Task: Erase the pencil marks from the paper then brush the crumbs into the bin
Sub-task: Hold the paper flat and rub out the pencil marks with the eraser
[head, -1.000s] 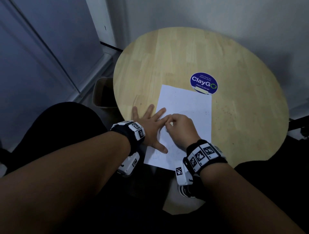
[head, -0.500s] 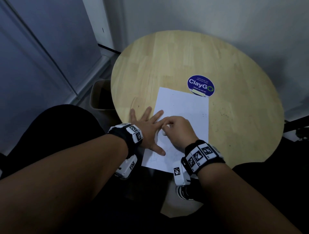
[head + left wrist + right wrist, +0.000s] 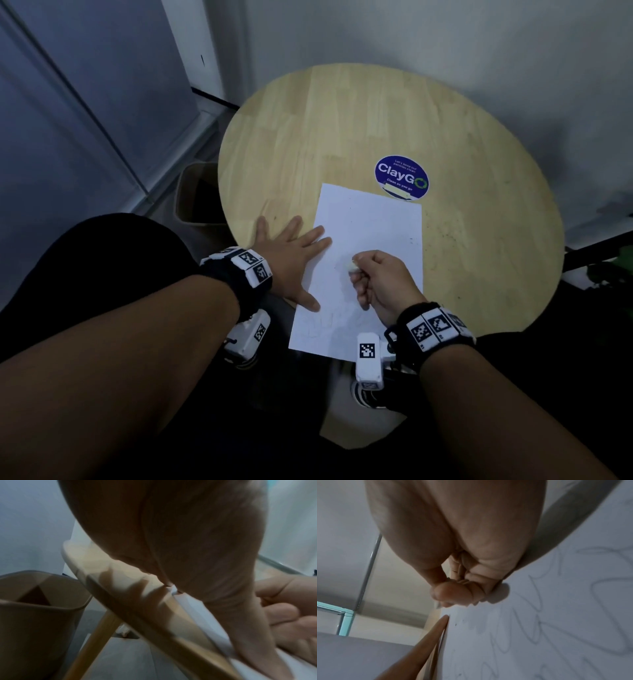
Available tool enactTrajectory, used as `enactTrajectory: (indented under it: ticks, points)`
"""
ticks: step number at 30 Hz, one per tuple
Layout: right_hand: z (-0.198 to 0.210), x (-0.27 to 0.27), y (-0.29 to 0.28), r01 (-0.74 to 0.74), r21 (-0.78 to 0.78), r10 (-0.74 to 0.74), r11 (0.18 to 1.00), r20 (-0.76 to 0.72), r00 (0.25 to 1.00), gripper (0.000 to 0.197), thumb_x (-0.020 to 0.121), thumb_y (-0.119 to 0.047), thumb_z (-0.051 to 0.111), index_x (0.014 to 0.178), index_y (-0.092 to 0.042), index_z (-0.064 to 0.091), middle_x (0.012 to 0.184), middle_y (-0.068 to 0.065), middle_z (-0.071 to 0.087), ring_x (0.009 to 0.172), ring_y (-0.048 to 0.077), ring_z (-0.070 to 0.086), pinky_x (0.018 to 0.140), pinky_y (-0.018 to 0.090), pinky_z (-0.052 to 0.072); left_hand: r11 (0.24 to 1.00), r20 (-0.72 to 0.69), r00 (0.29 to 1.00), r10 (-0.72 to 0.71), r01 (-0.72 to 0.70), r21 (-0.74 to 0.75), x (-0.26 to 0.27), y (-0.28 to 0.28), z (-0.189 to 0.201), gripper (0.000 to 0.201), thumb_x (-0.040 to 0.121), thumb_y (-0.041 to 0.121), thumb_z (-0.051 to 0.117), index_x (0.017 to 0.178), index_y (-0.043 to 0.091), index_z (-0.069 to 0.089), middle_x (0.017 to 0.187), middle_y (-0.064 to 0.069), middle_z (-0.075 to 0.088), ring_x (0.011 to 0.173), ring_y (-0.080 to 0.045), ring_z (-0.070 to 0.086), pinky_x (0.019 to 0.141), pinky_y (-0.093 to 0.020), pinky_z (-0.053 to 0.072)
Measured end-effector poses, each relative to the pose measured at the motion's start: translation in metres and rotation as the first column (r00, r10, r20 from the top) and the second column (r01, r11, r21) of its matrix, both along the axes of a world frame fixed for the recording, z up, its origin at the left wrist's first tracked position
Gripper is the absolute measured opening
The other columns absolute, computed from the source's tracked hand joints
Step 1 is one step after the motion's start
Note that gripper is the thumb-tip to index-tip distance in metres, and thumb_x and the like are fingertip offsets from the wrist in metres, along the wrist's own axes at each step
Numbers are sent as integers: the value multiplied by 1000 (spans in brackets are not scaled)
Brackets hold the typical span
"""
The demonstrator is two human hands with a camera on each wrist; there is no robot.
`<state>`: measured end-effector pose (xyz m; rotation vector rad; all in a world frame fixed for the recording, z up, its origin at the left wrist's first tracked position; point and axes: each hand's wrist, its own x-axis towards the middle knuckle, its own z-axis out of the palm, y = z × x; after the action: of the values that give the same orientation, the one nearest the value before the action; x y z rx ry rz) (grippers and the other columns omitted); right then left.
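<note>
Pale grey walls close in behind a round wooden table [image 3: 342, 130], and I'm looking down at its light planked top with a blue round sticker [image 3: 401, 176] stuck near the middle. Dark specks dot the wood to the right of the paper [image 3: 370, 222], a white sheet lying with its far edge touching the sticker and its near edge over the table rim. Left hand [image 3: 291, 253] lies flat, fingers spread and straight, fingertips and thumb on the sheet's left edge. Right hand [image 3: 380, 277] is curled over the sheet, pinching a small pale eraser [image 3: 351, 265] against it. Faint pencil marks [image 3: 556, 615] show close up in the right wrist view. On the floor, tucked beside the table's left rim, stands a beige bin [image 3: 34, 608]. A glass partition runs along the left.
</note>
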<state>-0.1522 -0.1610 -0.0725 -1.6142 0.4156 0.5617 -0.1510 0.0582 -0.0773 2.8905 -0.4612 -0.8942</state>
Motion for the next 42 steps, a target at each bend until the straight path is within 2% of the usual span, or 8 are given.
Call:
enactTrajectory:
  ticks: [6, 11, 18, 22, 27, 32, 36, 42]
  points:
    - [6, 0, 9, -252, -231, 267, 940, 38, 963, 19, 105, -19, 64, 94, -4, 62, 70, 13, 68, 47, 23, 50, 45, 30, 40, 1000, 7, 1000, 8, -7, -16, -4, 0, -9, 148, 54, 105, 57, 160, 43, -26, 167, 23, -33, 155, -25, -35, 111, -83, -13]
    - [4, 8, 24, -180, -450, 307, 875, 227, 924, 10, 100, -23, 65, 92, -19, 65, 76, 7, 73, 57, 23, 62, 52, 36, 52, 1000, -4, 1000, 8, -8, -24, -5, 1, -9, 147, 55, 105, 57, 160, 44, -27, 167, 23, -34, 155, -24, -36, 112, -81, -15]
    - [20, 2, 30, -530, -626, 711, 572, 56, 701, 13, 91, -15, 67, 80, -20, 72, 73, -6, 76, 74, 10, 70, 72, 32, 56, 1000, -32, 999, -2, 2, -9, -3, 0, -4, 146, 57, 104, 58, 159, 44, -28, 166, 23, -35, 155, -26, -36, 111, -83, -12]
    - [11, 4, 34, -282, -651, 546, 704, 243, 802, 18, 95, -18, 60, 81, -22, 70, 73, -4, 74, 72, 11, 68, 66, 29, 52, 1000, -47, 999, 0, 0, 6, -3, 0, -3, 146, 57, 104, 57, 159, 44, -29, 166, 22, -36, 154, -26, -37, 111, -83, -12]
    - [18, 0, 35, -553, -601, 721, 577, 58, 690, 17, 93, -16, 64, 81, -20, 73, 73, -7, 77, 73, 8, 72, 76, 32, 58, 1000, -60, 998, -8, 8, 9, -3, -1, 1, 145, 60, 101, 60, 160, 43, -27, 167, 21, -35, 154, -27, -36, 112, -83, -10]
    - [9, 6, 35, -223, -676, 524, 703, 279, 805, 15, 97, -21, 61, 84, -22, 68, 76, -3, 74, 74, 15, 69, 69, 32, 55, 1000, -62, 998, -5, 7, 21, -2, 0, 0, 147, 57, 103, 60, 158, 45, -30, 166, 22, -36, 154, -26, -37, 112, -83, -12]
    - [17, -1, 37, -518, -632, 716, 577, 85, 693, 15, 92, -16, 66, 80, -20, 72, 73, -5, 76, 74, 10, 71, 73, 33, 58, 1000, -57, 998, -11, 12, 16, -3, 0, -2, 147, 58, 102, 60, 160, 43, -28, 166, 21, -36, 155, -28, -35, 112, -83, -11]
    - [8, 4, 39, -269, -685, 565, 677, 249, 787, 18, 96, -19, 60, 81, -21, 70, 77, -4, 74, 77, 13, 68, 72, 33, 55, 1000, -49, 999, -2, 3, 25, -1, -1, -1, 148, 56, 104, 59, 159, 43, -28, 167, 22, -35, 156, -28, -34, 111, -84, -8]
